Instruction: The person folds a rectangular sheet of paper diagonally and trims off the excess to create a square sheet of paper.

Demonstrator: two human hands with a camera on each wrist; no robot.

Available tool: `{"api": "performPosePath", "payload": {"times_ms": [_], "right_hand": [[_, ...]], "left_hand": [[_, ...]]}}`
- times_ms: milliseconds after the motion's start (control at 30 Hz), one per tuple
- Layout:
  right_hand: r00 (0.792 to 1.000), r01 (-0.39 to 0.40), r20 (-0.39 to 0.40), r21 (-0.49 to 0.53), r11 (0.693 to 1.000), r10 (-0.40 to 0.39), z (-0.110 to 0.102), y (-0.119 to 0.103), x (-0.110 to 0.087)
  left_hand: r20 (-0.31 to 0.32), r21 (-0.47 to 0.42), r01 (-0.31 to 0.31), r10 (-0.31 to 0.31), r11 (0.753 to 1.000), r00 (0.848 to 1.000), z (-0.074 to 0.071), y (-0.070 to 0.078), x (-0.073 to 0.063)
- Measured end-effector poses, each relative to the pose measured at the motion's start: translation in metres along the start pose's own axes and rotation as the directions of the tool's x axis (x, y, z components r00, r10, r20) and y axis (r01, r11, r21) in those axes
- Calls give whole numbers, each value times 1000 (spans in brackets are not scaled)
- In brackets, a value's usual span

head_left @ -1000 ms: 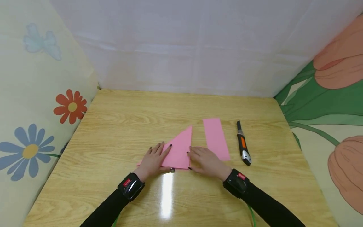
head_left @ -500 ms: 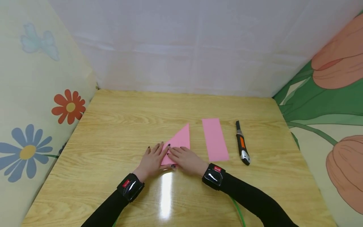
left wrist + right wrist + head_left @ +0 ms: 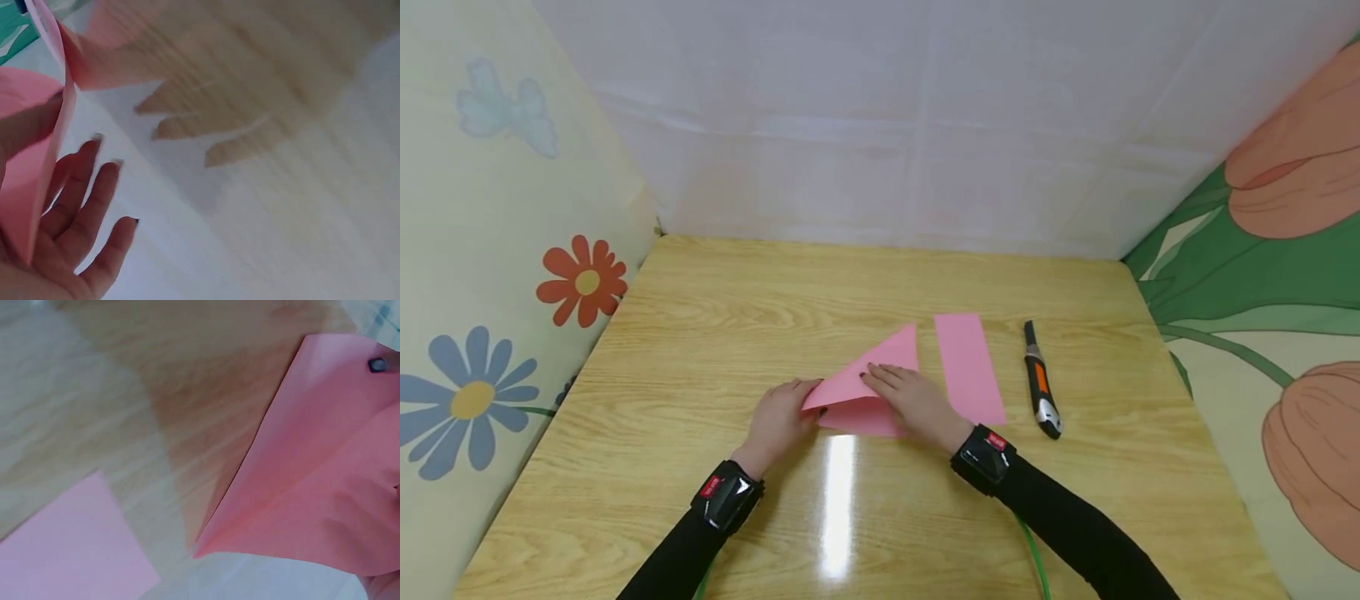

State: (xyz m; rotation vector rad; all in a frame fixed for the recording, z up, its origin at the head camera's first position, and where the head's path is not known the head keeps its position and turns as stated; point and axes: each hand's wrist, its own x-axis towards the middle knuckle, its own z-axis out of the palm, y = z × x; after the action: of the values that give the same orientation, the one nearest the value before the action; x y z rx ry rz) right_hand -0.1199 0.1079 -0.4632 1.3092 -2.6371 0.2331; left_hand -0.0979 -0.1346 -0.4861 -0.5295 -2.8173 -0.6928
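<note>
A folded sheet of pink paper (image 3: 880, 350) forms a triangle, its near-left side raised so that a gap shows between upper flap and lower layer (image 3: 861, 418). At its left corner, my left hand (image 3: 778, 421) pinches the flap. In the left wrist view, the thumb (image 3: 31, 130) lies inside the fold, and the other fingers (image 3: 87, 219) spread on the outer side. My right hand (image 3: 917, 404) rests straight fingers on top of the flap near its right edge, with the thumb hidden. In the right wrist view, the paper (image 3: 300, 469) bows upward and a dark-nailed fingertip (image 3: 378, 365) shows inside.
To the right lies a pink paper strip (image 3: 970, 367), close to the right hand. Beyond it is a utility knife (image 3: 1042, 379) with a black and orange handle. A wooden tabletop (image 3: 760, 283) meets white cloth at the back and printed cloths at both sides.
My left hand has gone from lying flat on the paper to pinching and lifting its left corner. My right hand moved left across the paper, then slightly back to the right.
</note>
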Motion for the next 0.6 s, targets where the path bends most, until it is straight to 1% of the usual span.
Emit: {"api": "performPosePath", "payload": {"times_ms": [67, 133, 200, 267, 333, 400, 467, 533, 600], "right_hand": [[998, 13, -68, 13, 1000, -12, -1, 5, -2], [991, 31, -130, 4, 1000, -30, -2, 8, -3], [981, 47, -186, -12, 999, -48, -3, 12, -5], [968, 64, -242, -29, 998, -69, -6, 13, -6], [952, 80, -292, -34, 996, -87, -9, 15, -7], [940, 95, -326, -31, 995, -100, -11, 15, -8], [935, 108, -336, -31, 994, -112, -13, 15, -9], [934, 122, -333, -52, 991, -132, -14, 15, -12], [931, 136, -331, -82, 987, -155, -14, 14, -16]], "left_hand": [[-65, -44, 29, -31, 999, 997, -1, 0, 1], [-134, -56, 40, -47, 998, 990, -3, 1, 2], [-209, -45, 19, -28, 999, 978, -5, 3, 3], [-288, -23, -32, 24, 999, 957, -9, 4, 4], [-365, 1, -88, 82, 996, 927, -14, 6, 6], [-423, 30, -143, 142, 989, 895, -19, 7, 8], [-467, 65, -185, 194, 980, 863, -24, 7, 9], [-500, 108, -231, 254, 967, 828, -26, 7, 11], [-529, 158, -282, 322, 946, 785, -27, 7, 11]]}}
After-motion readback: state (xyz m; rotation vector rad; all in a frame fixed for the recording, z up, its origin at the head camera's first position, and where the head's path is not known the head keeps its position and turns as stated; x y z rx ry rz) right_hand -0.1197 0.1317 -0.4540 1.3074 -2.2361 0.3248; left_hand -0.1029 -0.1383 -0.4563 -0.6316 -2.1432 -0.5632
